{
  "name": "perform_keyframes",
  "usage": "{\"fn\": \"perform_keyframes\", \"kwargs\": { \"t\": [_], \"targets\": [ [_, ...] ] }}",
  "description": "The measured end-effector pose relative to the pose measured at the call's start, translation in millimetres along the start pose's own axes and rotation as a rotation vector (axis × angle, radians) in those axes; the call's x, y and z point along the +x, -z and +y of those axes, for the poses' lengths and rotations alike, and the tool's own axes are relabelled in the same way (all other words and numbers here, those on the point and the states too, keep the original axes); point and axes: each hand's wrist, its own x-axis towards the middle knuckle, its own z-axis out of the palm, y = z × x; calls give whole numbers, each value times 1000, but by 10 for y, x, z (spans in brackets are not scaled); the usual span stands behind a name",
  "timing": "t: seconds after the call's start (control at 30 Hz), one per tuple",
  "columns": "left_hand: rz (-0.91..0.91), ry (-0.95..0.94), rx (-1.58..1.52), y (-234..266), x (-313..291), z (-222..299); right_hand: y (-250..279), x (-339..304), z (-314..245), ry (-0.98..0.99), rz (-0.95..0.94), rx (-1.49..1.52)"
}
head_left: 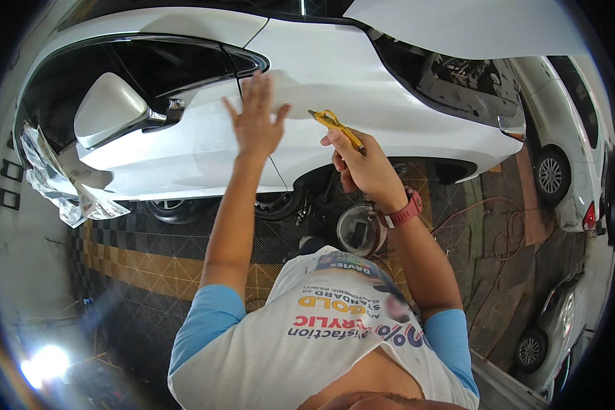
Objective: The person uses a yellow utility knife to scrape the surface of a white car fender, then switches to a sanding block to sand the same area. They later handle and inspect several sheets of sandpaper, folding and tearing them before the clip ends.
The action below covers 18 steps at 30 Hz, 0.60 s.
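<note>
My left hand [255, 128] is spread with its fingers apart over the side of a white car [321, 78], near the rear point of the window trim. Whether the palm touches the panel, I cannot tell. In my right hand [367, 167] is a yellow utility knife [336, 126], gripped between thumb and fingers. Its dark tip points up and left toward the car's side, seemingly just off the surface. A red watch [403, 210] is strapped round my right wrist. The vertical panel seam runs down beside my left hand.
A side mirror [113, 109] juts out on the left, with crumpled clear plastic film [68, 181] below it. A round bucket [359, 229] stands on the tiled floor under the car's side. A red hose [509, 232] lies coiled at right, near another parked car [567, 157].
</note>
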Motion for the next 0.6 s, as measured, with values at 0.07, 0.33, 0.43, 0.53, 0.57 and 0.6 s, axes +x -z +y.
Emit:
{"fn": "perform_keyframes", "kwargs": {
  "t": [0.07,0.33,0.43,0.53,0.57,0.6],
  "targets": [
    [-17,107,98,88,-118,-334,39,-74,-17,-11,45,-4],
    [40,130,-50,-193,-539,102,210,-377,187,-73,66,-11],
    [-92,8,-75,-224,-497,495,335,-450,335,-74,189,-43],
    [-93,-119,-147,-305,-343,845,464,-558,362,-52,247,2],
    [-94,-165,-168,-335,-266,975,508,-590,364,-48,267,19],
    [-82,-196,-213,-328,-188,1120,546,-621,365,-45,285,34]
  ]
}}
